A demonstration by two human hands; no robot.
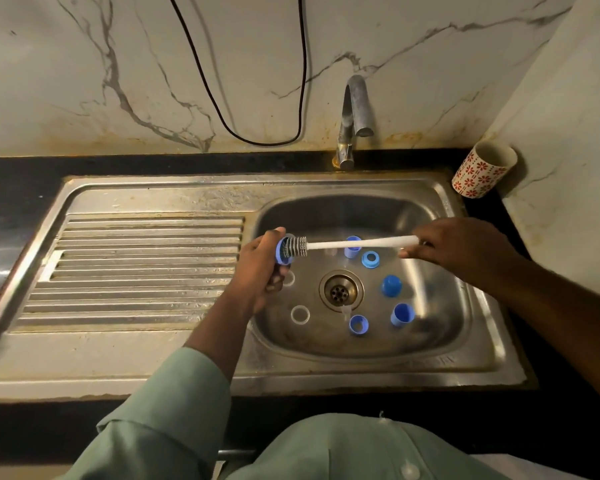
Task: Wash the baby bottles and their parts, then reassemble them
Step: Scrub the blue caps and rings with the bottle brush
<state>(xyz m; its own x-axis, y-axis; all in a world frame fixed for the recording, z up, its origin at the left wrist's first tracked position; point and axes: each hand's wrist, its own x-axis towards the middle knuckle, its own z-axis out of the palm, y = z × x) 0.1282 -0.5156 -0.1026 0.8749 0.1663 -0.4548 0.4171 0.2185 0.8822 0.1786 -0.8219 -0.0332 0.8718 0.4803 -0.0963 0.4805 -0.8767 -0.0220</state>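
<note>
Over the basin's left edge, my left hand (262, 268) is curled round a blue ring (284, 250), holding it on its side with the opening facing right. Drainboard (136, 265) sits further left, ribbed and wet-looking.

Brush (326, 243) runs roughly level from ring to right hand: bristle head is pushed partway into the ring, white handle spans the basin above the loose parts. My right hand (461, 249) pinches the far end of the handle, fingers curled on it. Hands well apart, brush bridging them.

Down in the sink (361, 344), around the drain (340, 291):
- clear ring (300, 314) front-left of drain; another clear one partly hidden behind my left hand
- pale blue piece (352, 247) behind drain, under the handle
- blue ring (370, 259) just beside it
- small clear piece just in front of drain, can't tell what it is
- blue ring (358, 324) at front
- blue cap (391, 285) right of drain
- blue cap (403, 315) front-right, on its side

Tap (354, 112) stands behind the basin, no water visible. Patterned cup (482, 169) sits tilted on the dark counter at far right.
</note>
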